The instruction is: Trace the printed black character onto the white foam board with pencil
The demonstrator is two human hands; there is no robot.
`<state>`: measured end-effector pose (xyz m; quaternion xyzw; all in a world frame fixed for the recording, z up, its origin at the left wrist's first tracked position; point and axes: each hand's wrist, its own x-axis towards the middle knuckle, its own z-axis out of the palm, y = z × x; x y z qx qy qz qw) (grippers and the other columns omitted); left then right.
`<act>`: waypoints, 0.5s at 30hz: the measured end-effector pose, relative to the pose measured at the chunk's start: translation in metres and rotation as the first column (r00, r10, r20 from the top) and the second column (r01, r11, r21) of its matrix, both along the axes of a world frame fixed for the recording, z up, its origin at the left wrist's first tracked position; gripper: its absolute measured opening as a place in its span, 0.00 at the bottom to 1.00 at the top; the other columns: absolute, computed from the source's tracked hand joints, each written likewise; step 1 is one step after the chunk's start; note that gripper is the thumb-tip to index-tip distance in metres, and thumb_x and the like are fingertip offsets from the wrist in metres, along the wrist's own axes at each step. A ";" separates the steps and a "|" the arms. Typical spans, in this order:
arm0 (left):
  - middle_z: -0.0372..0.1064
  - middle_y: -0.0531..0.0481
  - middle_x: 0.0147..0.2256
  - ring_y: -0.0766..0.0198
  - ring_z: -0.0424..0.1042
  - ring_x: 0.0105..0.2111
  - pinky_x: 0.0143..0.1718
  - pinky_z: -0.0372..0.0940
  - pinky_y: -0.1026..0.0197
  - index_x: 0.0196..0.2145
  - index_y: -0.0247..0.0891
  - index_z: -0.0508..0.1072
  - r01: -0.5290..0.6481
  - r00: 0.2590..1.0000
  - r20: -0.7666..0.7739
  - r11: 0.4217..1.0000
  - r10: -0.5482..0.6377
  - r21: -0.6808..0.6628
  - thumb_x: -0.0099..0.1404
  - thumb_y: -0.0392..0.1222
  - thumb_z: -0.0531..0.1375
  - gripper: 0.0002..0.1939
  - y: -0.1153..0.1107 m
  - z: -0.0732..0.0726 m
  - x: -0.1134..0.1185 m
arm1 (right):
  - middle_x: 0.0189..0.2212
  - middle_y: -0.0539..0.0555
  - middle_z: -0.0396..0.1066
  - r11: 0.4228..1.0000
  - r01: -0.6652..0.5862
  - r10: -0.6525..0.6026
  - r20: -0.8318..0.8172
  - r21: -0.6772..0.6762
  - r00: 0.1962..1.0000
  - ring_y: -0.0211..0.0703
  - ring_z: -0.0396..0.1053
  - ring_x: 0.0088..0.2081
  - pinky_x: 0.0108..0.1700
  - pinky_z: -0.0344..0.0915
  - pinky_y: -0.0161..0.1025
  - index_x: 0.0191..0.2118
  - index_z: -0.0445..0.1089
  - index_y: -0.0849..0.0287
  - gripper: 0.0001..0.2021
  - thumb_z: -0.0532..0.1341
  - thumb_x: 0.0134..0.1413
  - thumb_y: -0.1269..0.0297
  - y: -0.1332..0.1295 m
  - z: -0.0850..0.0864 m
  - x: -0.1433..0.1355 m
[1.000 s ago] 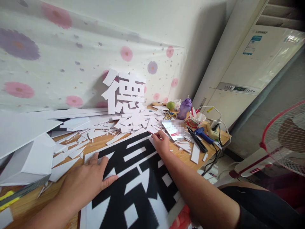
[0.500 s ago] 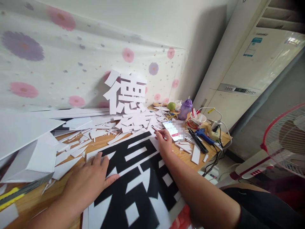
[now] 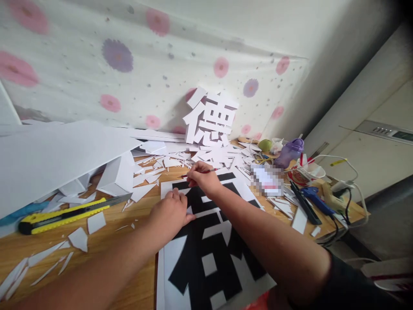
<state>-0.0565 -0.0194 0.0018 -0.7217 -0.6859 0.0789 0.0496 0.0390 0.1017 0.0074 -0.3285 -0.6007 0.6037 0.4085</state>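
Note:
A sheet printed with a large black character (image 3: 222, 275) lies on a white board on the table. My left hand (image 3: 172, 209) rests at the sheet's left edge, its thumb stretched over the black print and its fingers slightly bent; nothing is held in it. Just beyond, near the sheet's upper edge, my right hand (image 3: 203, 176) is closed around a slim red pencil (image 3: 211, 171) whose tip points left. A thick white foam-board character (image 3: 211, 118) leans against the wall behind.
White offcuts (image 3: 167, 162) litter the table. On the left lie a yellow utility knife (image 3: 74, 213), blade out, and large white boards (image 3: 64, 159). To the right are a phone (image 3: 266, 178), a black bar-shaped tool (image 3: 305, 202), a blue glue gun (image 3: 318, 200), cables and a purple bottle (image 3: 288, 153).
My right hand has moved from the sheet's upper right to its upper left with the pencil, closer to my left hand. The view has swung left, showing the whole knife.

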 end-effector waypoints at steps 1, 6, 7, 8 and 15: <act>0.67 0.14 0.61 0.34 0.72 0.60 0.58 0.68 0.46 0.57 0.17 0.74 -0.005 1.000 0.004 1.000 0.005 0.000 0.69 0.54 0.65 0.33 0.000 0.001 0.001 | 0.17 0.45 0.70 1.000 -0.001 0.001 0.003 -0.011 1.000 0.36 0.68 0.19 0.23 0.66 0.32 0.22 0.63 0.55 0.08 0.65 0.40 0.68 -0.001 -0.004 -0.012; 0.73 0.30 0.59 0.45 0.73 0.60 0.59 0.68 0.43 0.56 0.29 0.75 -0.024 0.999 0.030 0.999 0.024 -0.023 0.68 0.57 0.65 0.29 -0.001 0.005 0.000 | 0.13 0.44 0.67 0.997 0.078 -0.078 0.027 -0.008 0.997 0.34 0.64 0.17 0.22 0.61 0.31 0.19 0.60 0.54 0.10 0.62 0.42 0.69 -0.002 -0.029 -0.031; 0.75 0.33 0.57 0.47 0.74 0.58 0.58 0.69 0.42 0.55 0.31 0.75 -0.021 0.999 0.043 0.999 0.022 -0.028 0.69 0.58 0.65 0.28 -0.001 0.007 -0.004 | 0.13 0.44 0.68 0.997 0.083 -0.082 0.035 -0.005 0.996 0.34 0.63 0.17 0.22 0.60 0.31 0.19 0.60 0.54 0.10 0.63 0.42 0.69 -0.002 -0.032 -0.030; 0.76 0.36 0.55 0.49 0.75 0.55 0.57 0.70 0.42 0.53 0.33 0.75 -0.018 0.998 0.057 0.999 0.020 -0.034 0.70 0.58 0.64 0.26 0.001 0.008 -0.009 | 0.13 0.45 0.68 0.996 0.086 -0.086 0.043 -0.002 0.995 0.34 0.63 0.17 0.22 0.60 0.31 0.19 0.60 0.54 0.10 0.63 0.42 0.69 -0.002 -0.035 -0.029; 0.76 0.46 0.48 0.57 0.77 0.45 0.47 0.75 0.48 0.50 0.38 0.76 -0.048 0.989 0.139 0.995 0.060 -0.089 0.73 0.49 0.63 0.14 0.028 0.013 -0.075 | 0.14 0.46 0.70 0.997 0.078 -0.080 0.098 0.028 0.992 0.36 0.65 0.18 0.22 0.59 0.32 0.19 0.60 0.54 0.11 0.63 0.42 0.69 -0.003 -0.035 -0.028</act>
